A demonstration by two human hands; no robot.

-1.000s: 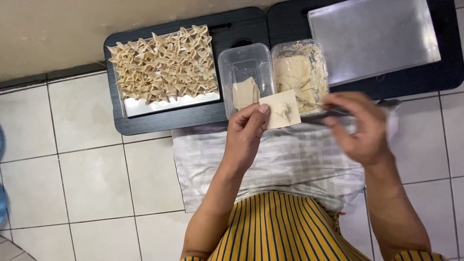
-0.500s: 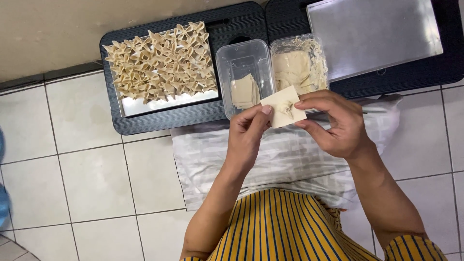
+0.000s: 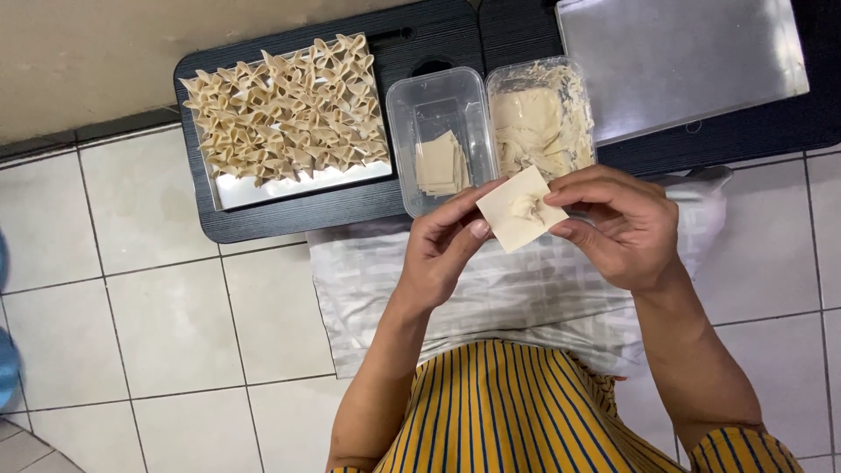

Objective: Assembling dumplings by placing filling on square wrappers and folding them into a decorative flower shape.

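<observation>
A pale square dumpling wrapper (image 3: 517,210) with a small dab of filling at its middle is held flat between both hands. My left hand (image 3: 442,254) pinches its left corner. My right hand (image 3: 618,223) grips its right edge with thumb and fingers. Just beyond the hands stand two clear plastic tubs: one (image 3: 438,140) holds a short stack of wrappers, the other (image 3: 539,118) holds pale filling. A metal tray (image 3: 298,186) at the left carries several folded dumplings.
The tubs and trays rest on low black tables (image 3: 263,228). An empty metal tray (image 3: 683,61) lies at the back right. A white cloth (image 3: 526,298) covers my lap over a yellow striped garment. Grey floor tiles (image 3: 158,324) spread to the left.
My right hand has come in from the right and taken hold of the wrapper's right edge. The wrapper now sits level between both hands, slightly lower than before.
</observation>
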